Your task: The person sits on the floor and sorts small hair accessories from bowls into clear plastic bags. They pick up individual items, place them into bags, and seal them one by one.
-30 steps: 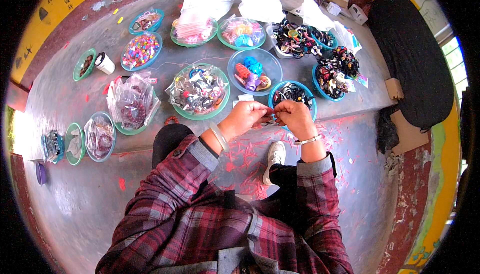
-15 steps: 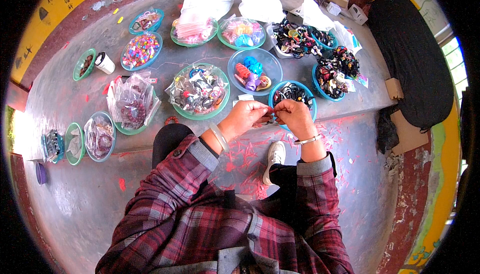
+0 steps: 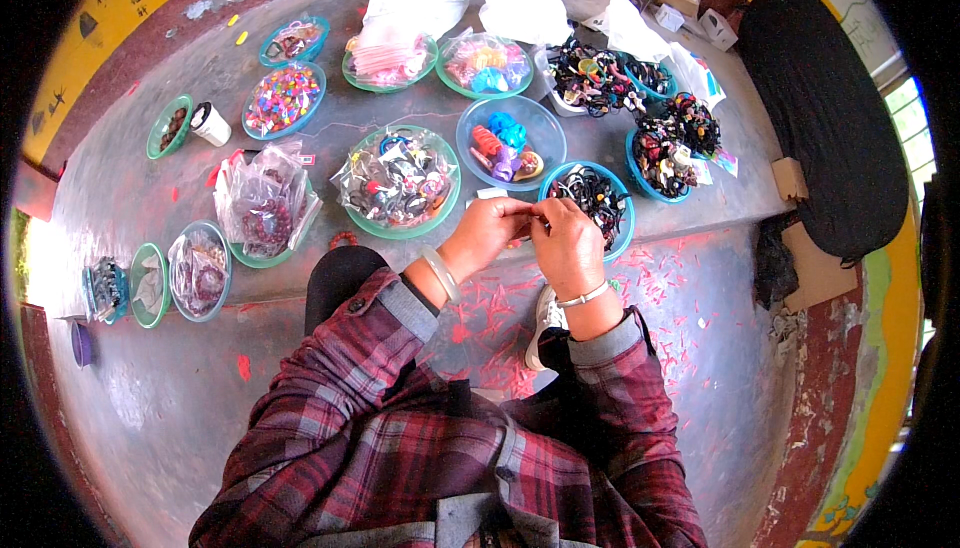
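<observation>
My left hand [image 3: 488, 232] and my right hand [image 3: 568, 246] meet in front of me, fingertips pinched together. Whatever is between them is too small and too covered by the fingers to make out. Just beyond my right hand stands a blue-rimmed bowl [image 3: 625, 210] with black hair ties [image 3: 590, 191] in it. Farther back is a clear bluish bowl [image 3: 477, 114] holding a bright blue bundle [image 3: 507, 130] and red and purple pieces. Left of my hands, a green bowl [image 3: 449, 210] carries small bagged trinkets [image 3: 398, 180].
More bowls cover the grey ledge: colourful beads [image 3: 285, 98], bagged purple beads [image 3: 265, 203], pink packets [image 3: 388, 56] and heaped hair ties [image 3: 670, 153]. A white cup [image 3: 210, 126] stands at left. Red scraps [image 3: 490, 313] litter the floor by my shoe [image 3: 546, 323]. A long black bundle [image 3: 825, 118] lies at right.
My right hand has shifted left and turned over toward the left fingertips, covering the small red thing seen between the fingers before. My left hand has barely moved.
</observation>
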`<state>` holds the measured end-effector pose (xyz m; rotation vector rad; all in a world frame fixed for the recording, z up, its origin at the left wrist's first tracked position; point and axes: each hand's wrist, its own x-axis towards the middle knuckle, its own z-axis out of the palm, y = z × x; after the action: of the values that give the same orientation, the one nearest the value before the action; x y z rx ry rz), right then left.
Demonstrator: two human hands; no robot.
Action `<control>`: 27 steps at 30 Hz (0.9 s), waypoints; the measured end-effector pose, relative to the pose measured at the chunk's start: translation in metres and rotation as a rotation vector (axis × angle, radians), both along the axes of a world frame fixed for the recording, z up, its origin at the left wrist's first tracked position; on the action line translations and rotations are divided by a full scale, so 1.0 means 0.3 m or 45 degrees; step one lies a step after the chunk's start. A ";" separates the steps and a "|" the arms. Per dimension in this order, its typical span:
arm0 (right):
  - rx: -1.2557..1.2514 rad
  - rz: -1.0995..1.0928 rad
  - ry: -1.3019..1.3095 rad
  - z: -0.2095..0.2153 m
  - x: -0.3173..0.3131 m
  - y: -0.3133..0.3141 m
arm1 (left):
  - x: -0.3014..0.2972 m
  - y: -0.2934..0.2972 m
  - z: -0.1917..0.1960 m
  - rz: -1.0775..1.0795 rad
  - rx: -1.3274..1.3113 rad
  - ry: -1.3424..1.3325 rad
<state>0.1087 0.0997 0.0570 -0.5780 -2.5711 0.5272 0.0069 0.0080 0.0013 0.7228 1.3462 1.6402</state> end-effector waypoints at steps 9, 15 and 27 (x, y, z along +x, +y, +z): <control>0.095 -0.100 -0.014 -0.008 -0.006 -0.020 | 0.005 -0.001 0.011 -0.005 -0.053 0.133; 0.147 -0.087 -0.072 -0.032 -0.007 -0.021 | 0.011 0.004 -0.029 0.090 -0.014 0.364; 0.118 -0.069 -0.161 -0.060 -0.003 -0.007 | 0.038 -0.004 -0.006 0.136 -0.130 0.952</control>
<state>0.1079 0.0974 0.0390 -0.6656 -2.6735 0.3619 0.0181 0.0067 -0.0006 1.2959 1.9953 1.4114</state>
